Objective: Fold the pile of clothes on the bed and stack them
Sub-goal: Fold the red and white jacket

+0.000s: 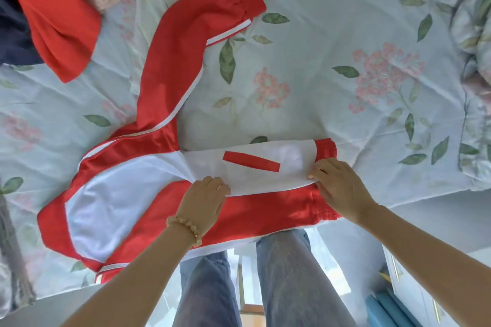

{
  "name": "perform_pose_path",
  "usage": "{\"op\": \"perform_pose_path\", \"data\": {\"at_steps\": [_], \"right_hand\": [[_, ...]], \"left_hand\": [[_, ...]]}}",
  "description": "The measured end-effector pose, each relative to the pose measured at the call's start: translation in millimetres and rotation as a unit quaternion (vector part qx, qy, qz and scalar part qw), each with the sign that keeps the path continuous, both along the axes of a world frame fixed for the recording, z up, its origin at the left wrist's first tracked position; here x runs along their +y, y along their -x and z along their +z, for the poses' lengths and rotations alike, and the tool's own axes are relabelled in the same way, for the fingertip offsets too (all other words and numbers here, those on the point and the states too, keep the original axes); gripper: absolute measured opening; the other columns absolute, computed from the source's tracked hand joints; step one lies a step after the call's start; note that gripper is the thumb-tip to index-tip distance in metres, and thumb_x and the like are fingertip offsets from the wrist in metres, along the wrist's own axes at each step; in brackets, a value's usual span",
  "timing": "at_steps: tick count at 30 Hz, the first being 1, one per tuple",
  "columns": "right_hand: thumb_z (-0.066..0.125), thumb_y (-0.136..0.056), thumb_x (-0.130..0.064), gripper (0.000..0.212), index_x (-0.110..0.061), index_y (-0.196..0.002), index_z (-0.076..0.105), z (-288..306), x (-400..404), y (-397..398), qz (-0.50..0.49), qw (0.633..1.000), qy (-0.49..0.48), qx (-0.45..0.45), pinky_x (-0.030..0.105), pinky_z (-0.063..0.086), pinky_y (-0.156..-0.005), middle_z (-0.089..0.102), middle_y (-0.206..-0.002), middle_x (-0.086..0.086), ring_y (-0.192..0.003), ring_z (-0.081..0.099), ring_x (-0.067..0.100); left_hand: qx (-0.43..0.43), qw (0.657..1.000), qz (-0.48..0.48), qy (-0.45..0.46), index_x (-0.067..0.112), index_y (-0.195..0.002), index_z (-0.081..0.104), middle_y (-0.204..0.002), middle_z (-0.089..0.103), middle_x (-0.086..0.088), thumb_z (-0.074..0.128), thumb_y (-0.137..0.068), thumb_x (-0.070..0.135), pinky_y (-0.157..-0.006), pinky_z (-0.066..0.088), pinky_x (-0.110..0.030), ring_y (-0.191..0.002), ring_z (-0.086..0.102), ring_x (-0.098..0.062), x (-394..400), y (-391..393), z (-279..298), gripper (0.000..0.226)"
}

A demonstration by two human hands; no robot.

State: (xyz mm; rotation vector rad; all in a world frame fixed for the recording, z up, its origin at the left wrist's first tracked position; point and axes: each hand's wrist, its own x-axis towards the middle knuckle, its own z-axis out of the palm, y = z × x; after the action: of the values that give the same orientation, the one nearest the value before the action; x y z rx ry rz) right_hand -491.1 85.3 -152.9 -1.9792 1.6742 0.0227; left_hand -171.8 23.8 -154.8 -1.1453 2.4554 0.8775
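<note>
Red-and-white smooth jacket point(127, 194), long axis 3-to-9 o'clock, ribbed hem at 3; left hand point(204, 202) and right hand point(337, 183) pinch its white panel on the floral bedsheet point(345, 34)

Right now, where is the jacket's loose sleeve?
In the head view, the sleeve stretches up the bedsheet left of centre, beyond both hands, near the clothes pile.

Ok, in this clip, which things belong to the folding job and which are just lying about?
In the job:
- red and white jacket, being folded
- left hand and right hand, both on the jacket
- unfolded clothes at top left: red, navy, pale pink pieces

Lying about:
- floral bedsheet
- crumpled quilt at right
- bead bracelet on left wrist
</note>
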Motion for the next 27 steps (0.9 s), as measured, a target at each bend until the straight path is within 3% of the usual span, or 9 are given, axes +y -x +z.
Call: {"op": "perform_pose_path", "data": {"at_steps": [2,5,8,12,14,17,20,23,27], "right_hand": [[0.075,-0.06,0.007,0.027,-0.006,-0.084,0.07,0.8,1.5,-9.6,-0.011,0.999,-0.025,0.022,0.044,0.053,-0.072,0.066,-0.093,0.011,-0.087,0.064,0.038],[0.074,-0.059,0.002,0.034,-0.005,-0.093,0.071,4.8,-7.3,-27.5,-0.032,0.999,0.0,0.039,0.045,0.052,-0.082,0.066,-0.101,0.013,-0.094,0.063,0.039],[0.064,-0.081,-0.015,0.05,-0.011,-0.131,0.059,-3.2,-13.6,-52.5,0.017,0.998,0.012,0.06,0.049,0.041,-0.106,0.052,-0.141,0.015,-0.129,0.05,0.037],[0.026,-0.103,-0.045,0.065,-0.027,-0.154,-0.009,-38.8,-15.6,-52.6,0.078,0.985,-0.08,0.134,0.043,-0.001,-0.123,-0.013,-0.163,0.003,-0.15,-0.01,0.024],[0.02,-0.103,-0.051,0.066,-0.027,-0.151,-0.02,-53.3,-16.4,-44.8,0.083,0.98,-0.102,0.15,0.039,-0.009,-0.122,-0.025,-0.16,0.0,-0.148,-0.021,0.021],[0.012,-0.102,-0.052,0.066,-0.027,-0.149,-0.025,-59.4,-15.4,-45.0,0.084,0.977,-0.115,0.157,0.039,-0.011,-0.121,-0.032,-0.157,-0.001,-0.146,-0.027,0.019],[0.025,-0.103,-0.045,0.068,-0.024,-0.153,-0.015,-48.8,-17.8,-57.8,0.058,0.977,-0.127,0.158,0.041,-0.007,-0.122,-0.022,-0.161,0.002,-0.149,-0.019,0.023],[0.053,-0.094,-0.022,0.055,-0.012,-0.146,0.04,-23.3,-38.5,-87.9,-0.063,0.99,-0.098,0.074,0.038,0.019,-0.117,0.027,-0.157,0.013,-0.145,0.024,0.032],[0.063,-0.088,-0.009,0.032,-0.008,-0.12,0.062,2.7,-81.8,-165.7,-0.275,0.94,-0.13,-0.156,0.035,0.042,-0.1,0.057,-0.124,0.007,-0.117,0.053,0.025]], "left_hand": [[-0.043,0.999,0.01,-0.022,0.015,-0.109,0.065,-0.11,0.061,-0.004,0.058,-0.087,0.01,-0.092,0.046,-0.039,-0.099,0.059,-0.026,5.6,-0.8,-5.8,0.024],[0.026,0.998,0.056,0.02,0.013,-0.1,0.068,-0.105,0.064,-0.005,0.062,-0.081,0.004,-0.089,0.049,-0.04,-0.095,0.062,-0.028,7.0,10.3,-8.9,0.022],[0.057,0.989,0.089,0.104,0.014,-0.119,0.066,-0.129,0.06,-0.009,0.065,-0.085,0.013,-0.104,0.043,-0.046,-0.122,0.055,-0.031,12.4,26.5,-19.6,0.034],[-0.119,0.991,0.017,0.067,0.026,-0.154,0.001,-0.163,0.004,-0.005,0.026,-0.101,0.049,-0.117,0.002,-0.061,-0.149,-0.01,-0.022,21.6,28.9,-51.5,0.064],[-0.152,0.987,-0.011,0.05,0.028,-0.145,-0.029,-0.162,-0.013,-0.001,0.009,-0.099,0.054,-0.113,-0.01,-0.064,-0.14,-0.032,-0.019,23.6,26.9,-66.8,0.065],[-0.169,0.985,-0.033,0.011,0.028,-0.136,-0.042,-0.16,-0.021,0.0,0.007,-0.1,0.054,-0.11,-0.015,-0.065,-0.139,-0.036,-0.018,19.1,29.4,-69.9,0.066],[-0.094,0.994,-0.031,-0.045,0.027,-0.152,-0.012,-0.162,-0.014,-0.001,0.027,-0.102,0.046,-0.116,-0.006,-0.059,-0.147,-0.02,-0.019,6.8,22.3,-55.4,0.067],[0.121,0.981,0.125,-0.085,0.021,-0.14,0.05,-0.154,0.035,-0.003,0.051,-0.099,0.027,-0.117,0.025,-0.042,-0.143,0.03,-0.022,-11.2,-6.3,-23.1,0.041],[0.167,0.928,0.331,0.041,0.01,-0.115,0.067,-0.12,0.065,-0.007,0.065,-0.089,0.011,-0.1,0.041,-0.046,-0.114,0.057,-0.032,-28.5,-89.6,7.3,0.026]]}}
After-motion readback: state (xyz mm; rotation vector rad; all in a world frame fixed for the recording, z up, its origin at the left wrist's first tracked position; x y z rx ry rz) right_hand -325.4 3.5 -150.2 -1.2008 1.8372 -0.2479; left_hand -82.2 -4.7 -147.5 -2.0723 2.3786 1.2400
